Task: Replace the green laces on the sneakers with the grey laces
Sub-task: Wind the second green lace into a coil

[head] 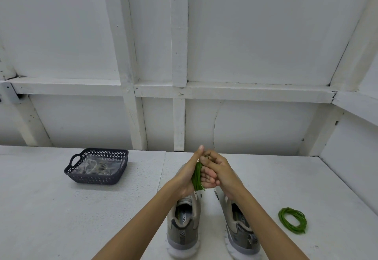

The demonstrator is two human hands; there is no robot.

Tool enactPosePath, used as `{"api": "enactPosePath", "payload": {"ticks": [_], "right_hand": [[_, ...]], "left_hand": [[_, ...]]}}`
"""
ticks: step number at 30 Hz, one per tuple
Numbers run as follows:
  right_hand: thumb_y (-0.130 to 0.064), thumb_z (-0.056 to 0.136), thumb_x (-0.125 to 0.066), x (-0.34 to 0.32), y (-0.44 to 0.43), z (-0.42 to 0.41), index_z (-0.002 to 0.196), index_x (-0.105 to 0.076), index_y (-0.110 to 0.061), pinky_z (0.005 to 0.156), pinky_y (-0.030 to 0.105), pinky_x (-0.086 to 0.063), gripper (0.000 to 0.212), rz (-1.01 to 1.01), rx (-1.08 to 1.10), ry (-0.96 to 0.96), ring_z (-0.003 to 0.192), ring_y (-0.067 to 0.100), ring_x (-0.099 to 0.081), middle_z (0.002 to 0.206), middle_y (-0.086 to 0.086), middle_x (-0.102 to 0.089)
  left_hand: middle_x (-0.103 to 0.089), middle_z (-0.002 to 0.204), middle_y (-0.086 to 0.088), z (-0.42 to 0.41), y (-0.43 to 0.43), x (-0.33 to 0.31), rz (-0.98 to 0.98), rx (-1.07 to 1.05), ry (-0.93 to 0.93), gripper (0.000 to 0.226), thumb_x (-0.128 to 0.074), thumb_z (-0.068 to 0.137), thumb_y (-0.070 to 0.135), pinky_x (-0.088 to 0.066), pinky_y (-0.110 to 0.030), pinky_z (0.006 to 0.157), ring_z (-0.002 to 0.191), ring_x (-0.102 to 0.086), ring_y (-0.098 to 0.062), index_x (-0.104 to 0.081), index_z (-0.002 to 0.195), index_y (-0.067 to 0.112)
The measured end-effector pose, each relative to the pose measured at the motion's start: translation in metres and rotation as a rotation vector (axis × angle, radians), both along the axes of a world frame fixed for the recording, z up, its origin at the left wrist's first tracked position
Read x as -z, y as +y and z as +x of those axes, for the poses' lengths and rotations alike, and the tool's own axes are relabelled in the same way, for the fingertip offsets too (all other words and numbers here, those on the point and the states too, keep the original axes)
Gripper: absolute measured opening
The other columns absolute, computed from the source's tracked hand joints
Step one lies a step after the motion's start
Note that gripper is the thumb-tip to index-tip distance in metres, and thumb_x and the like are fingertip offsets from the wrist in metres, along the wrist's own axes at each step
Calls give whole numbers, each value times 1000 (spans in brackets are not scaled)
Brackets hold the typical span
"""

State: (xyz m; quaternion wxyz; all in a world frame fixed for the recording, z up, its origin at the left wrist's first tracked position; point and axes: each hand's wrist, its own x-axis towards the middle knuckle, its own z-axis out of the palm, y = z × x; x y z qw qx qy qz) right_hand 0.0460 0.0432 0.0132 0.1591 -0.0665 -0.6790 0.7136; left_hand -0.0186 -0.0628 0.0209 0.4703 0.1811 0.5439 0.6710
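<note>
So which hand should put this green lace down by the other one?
Probably the right hand: the coiled green lace lies on its side, while the other lace wraps the left hand.

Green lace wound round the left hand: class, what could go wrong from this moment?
The green lace is wound round the left hand; if the right hand loses its end, the loops may unravel.
Pulled off carelessly, it could tangle, unlike the neat green coil lying on the table.
The hands work above the sneakers, so a dropped lace could land on them.
</note>
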Motion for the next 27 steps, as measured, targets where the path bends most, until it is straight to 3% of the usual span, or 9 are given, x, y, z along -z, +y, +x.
{"api": "enactPosePath", "payload": {"ticks": [4, 9, 12, 18, 22, 27], "right_hand": [[-28, 93, -60, 6, -9, 0, 88, -58, -12, 44, 20, -40, 17, -117, 43, -21, 43, 10, -39, 52, 4, -40], [-28, 96, -57, 11, -21, -6, 84, -56, -13, 38, 16, -32, 20, -84, 139, -67, 36, 10, -33, 45, 1, -34], [-26, 99, -53, 11, -28, -9, 82, -54, -10, 38, 15, -28, 23, -15, 205, -82, 36, 10, -31, 43, -3, -34], [-23, 99, -51, 7, -33, -17, 81, -59, -11, 37, 14, -28, 23, 63, 288, -132, 34, 9, -31, 44, -5, -38], [-21, 96, -57, 2, -20, -16, 78, -60, -13, 39, 15, -30, 20, 13, 177, -128, 33, 11, -32, 47, 3, -38], [-27, 95, -59, 4, -13, -14, 78, -60, -15, 42, 19, -28, 20, -77, 66, -71, 37, 14, -32, 57, 9, -37]], "left_hand": [[-62, 55, -14, -5, 0, 7, -15, -39, -27, 78, -41, 89, 67, -55, -25, 52, 53, -66, -22, -63, 57, 0], [-52, 44, -7, 2, 2, 15, -63, -162, -49, 74, -42, 89, 66, -48, -21, 48, 41, -53, -15, -53, 48, 6], [-43, 42, -1, 5, 5, 17, -38, -231, -125, 65, -45, 88, 66, -41, -18, 42, 38, -44, -11, -48, 52, 11], [-40, 43, 1, 12, 13, 16, 48, -318, -207, 60, -44, 92, 60, -35, -16, 38, 37, -42, -8, -47, 54, 14], [-46, 42, -4, 2, 4, 12, 56, -157, -182, 74, -36, 93, 62, -43, -19, 43, 39, -49, -14, -51, 44, 10], [-59, 50, -14, -2, -2, 8, 32, -37, -96, 83, -25, 99, 55, -54, -25, 52, 50, -61, -23, -62, 51, -1]]}}
